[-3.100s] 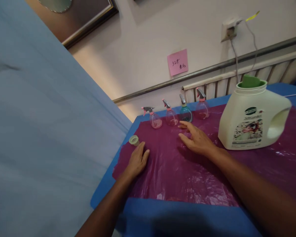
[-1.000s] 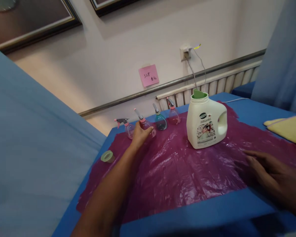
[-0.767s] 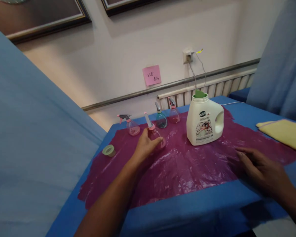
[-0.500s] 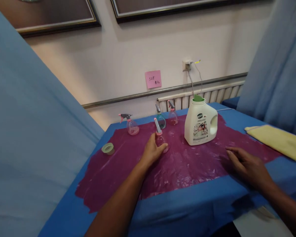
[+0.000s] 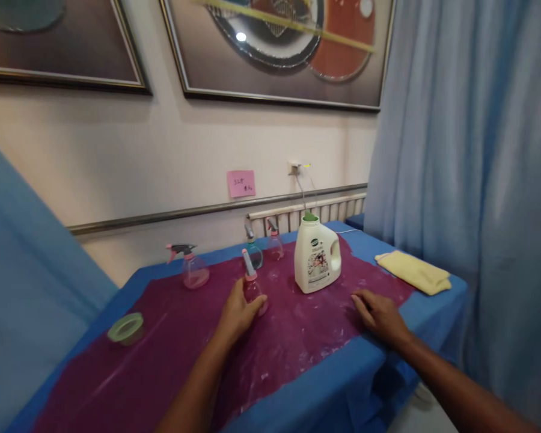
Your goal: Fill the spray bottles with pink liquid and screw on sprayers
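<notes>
My left hand (image 5: 237, 314) is wrapped round a small clear spray bottle (image 5: 251, 284) with a pink collar and grey trigger, standing upright on the purple plastic sheet (image 5: 171, 355). My right hand (image 5: 379, 313) lies flat and open on the sheet near the table's front right, holding nothing. A white detergent jug (image 5: 316, 263) with a green spout stands just behind and between my hands. Three more spray bottles stand farther back: one (image 5: 190, 267) at the left, a teal one (image 5: 253, 249) and another (image 5: 275, 243) near the wall.
A green cap (image 5: 126, 328) lies on the sheet at the left. A folded yellow cloth (image 5: 413, 272) rests on the blue table cover (image 5: 379, 361) at the right. Blue curtains hang left and right. A pink note (image 5: 241, 183) and framed pictures are on the wall.
My left hand took a spray bottle from the back row and drew it towards me. My right hand slid a little left on the sheet. The camera tilted up and back.
</notes>
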Demonstrator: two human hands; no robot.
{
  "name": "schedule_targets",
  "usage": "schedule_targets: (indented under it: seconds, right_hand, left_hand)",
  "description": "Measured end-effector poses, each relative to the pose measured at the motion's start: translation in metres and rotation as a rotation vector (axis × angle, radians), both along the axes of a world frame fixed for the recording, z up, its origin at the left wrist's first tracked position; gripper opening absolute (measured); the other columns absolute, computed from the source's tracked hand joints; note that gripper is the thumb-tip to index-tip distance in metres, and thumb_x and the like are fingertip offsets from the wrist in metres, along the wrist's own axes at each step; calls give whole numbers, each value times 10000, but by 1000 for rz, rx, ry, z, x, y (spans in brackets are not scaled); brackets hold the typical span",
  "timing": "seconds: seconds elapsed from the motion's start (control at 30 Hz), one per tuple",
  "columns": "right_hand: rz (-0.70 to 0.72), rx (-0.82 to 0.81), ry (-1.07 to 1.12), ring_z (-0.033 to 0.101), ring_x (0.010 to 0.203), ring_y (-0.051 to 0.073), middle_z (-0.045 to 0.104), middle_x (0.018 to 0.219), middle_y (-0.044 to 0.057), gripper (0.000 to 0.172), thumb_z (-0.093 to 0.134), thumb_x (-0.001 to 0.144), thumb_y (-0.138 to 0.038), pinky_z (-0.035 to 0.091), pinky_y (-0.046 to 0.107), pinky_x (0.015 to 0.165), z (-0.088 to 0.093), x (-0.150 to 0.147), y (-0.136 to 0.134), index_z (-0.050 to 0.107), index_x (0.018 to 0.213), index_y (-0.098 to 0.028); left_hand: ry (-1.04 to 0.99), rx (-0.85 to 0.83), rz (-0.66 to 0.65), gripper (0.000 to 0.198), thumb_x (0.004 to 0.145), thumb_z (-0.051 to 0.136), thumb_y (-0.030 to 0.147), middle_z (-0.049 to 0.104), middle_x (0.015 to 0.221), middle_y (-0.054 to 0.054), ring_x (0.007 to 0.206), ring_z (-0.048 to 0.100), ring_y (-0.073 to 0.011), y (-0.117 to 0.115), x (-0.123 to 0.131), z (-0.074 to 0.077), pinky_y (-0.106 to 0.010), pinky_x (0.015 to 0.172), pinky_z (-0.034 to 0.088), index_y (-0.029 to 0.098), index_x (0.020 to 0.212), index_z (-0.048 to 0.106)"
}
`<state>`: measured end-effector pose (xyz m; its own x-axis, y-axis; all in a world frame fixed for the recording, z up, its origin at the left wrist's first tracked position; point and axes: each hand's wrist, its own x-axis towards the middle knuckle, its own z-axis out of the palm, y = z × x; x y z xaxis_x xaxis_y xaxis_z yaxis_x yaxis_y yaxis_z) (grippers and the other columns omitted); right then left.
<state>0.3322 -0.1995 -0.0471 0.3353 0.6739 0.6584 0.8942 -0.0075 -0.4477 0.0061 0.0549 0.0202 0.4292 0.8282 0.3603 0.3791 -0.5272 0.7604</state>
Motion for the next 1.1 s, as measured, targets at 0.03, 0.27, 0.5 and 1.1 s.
schedule_targets:
  seconds: [0.03, 0.27, 0.5, 1.1]
  right_hand:
    - [-6, -2, -11, 831, 769, 295, 852, 889, 86, 363, 498, 1128, -469, 626, 392, 702, 2, -1, 2, 786, 1062, -258]
    - [-4, -21, -38, 832, 780, 300, 854, 898, 103, 384, 496, 1130, -472, 622, 394, 714, 1, -1, -4, 789, 1034, -244]
    - [149, 11, 6, 826, 841, 299, 862, 973, 99, 286, 608, 1097, -459, 631, 422, 768, 36, -27, 10, 805, 1092, -252]
    - [326, -181, 322, 732, 948, 255, 786, 997, 44, 171, 751, 951, -401, 526, 374, 855, 105, -168, 189, 715, 1019, -247]
  left_hand:
    - [-5, 2, -6, 599, 828, 794, 439, 777, 1395, -117, 1282, 749, -424, 3, 0, 0, -588, 1122, 586, 272, 1380, 629]
    - [-1, 7, -11, 619, 826, 809, 437, 770, 1391, -141, 1291, 736, -449, 4, 1, 0, -615, 1135, 573, 248, 1388, 631]
    - [-35, -65, -68, 614, 857, 826, 349, 753, 1386, -130, 1272, 723, -340, -12, 0, -3, -498, 1125, 555, 218, 1421, 622]
    - [-143, -156, -126, 603, 855, 947, 411, 741, 1355, -110, 1241, 726, -331, -20, -4, -15, -463, 1072, 584, 249, 1353, 649]
